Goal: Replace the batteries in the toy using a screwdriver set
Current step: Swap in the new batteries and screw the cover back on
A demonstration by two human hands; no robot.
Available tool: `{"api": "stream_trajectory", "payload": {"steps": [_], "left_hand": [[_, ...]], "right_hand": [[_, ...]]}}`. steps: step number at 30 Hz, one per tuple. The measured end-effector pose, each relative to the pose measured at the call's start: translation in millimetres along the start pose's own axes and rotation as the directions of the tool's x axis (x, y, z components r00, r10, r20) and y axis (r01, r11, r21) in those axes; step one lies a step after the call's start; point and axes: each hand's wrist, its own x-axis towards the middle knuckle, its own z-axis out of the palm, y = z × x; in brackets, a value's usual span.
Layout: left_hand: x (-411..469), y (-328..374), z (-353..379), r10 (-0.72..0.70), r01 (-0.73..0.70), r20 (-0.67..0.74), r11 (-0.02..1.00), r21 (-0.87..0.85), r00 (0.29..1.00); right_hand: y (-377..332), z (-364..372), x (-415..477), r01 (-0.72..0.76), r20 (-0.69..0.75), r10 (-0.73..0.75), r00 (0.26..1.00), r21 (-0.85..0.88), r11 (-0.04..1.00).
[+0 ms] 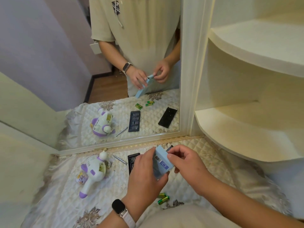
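My left hand (pixel 145 171) grips a light blue box (pixel 162 163) from the left and below, holding it above the quilted table cover. My right hand (pixel 185 159) pinches the box's upper right end with thumb and fingers. A white and purple toy (pixel 93 172) lies on its side to the left, its battery compartment open. A slim silver screwdriver (pixel 119 159) lies between the toy and the dark bit tray (pixel 132 162), which my left hand partly hides. Green batteries (pixel 163 197) lie near the front, under my wrists.
A mirror (pixel 115 79) stands right behind the work area and repeats everything, showing more green batteries and a black lid. Cream corner shelves (pixel 246 120) jut out at the right. The cream quilted cover (pixel 65 203) spreads to the front left.
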Motion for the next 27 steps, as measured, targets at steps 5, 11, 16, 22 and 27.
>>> {"api": "stream_trajectory", "payload": {"steps": [5,11,16,22,27], "left_hand": [[3.1,-7.2,5.0,0.012,-0.012,0.008,1.000,0.019,1.000],[23.3,-11.6,13.6,-0.132,0.143,0.074,0.975,-0.172,0.988],[47.3,-28.3,23.8,-0.251,0.281,0.155,0.935,-0.215,0.955],[77.3,-63.8,49.7,-0.428,0.467,0.205,0.858,-0.213,0.880],[91.4,-90.4,71.3,-0.474,0.515,0.258,0.848,-0.122,0.842]], "right_hand": [[2.1,-0.2,13.5,-0.232,0.123,0.207,0.971,0.241,0.943],[18.6,2.8,26.1,-0.223,0.164,0.196,0.967,0.166,0.961],[45.9,0.3,39.4,-0.216,0.154,0.212,0.965,0.008,0.976],[95.5,4.5,51.2,-0.301,0.229,0.360,0.904,-0.256,0.919],[117.8,15.3,60.1,-0.396,0.216,0.491,0.844,-0.366,0.842]]}}
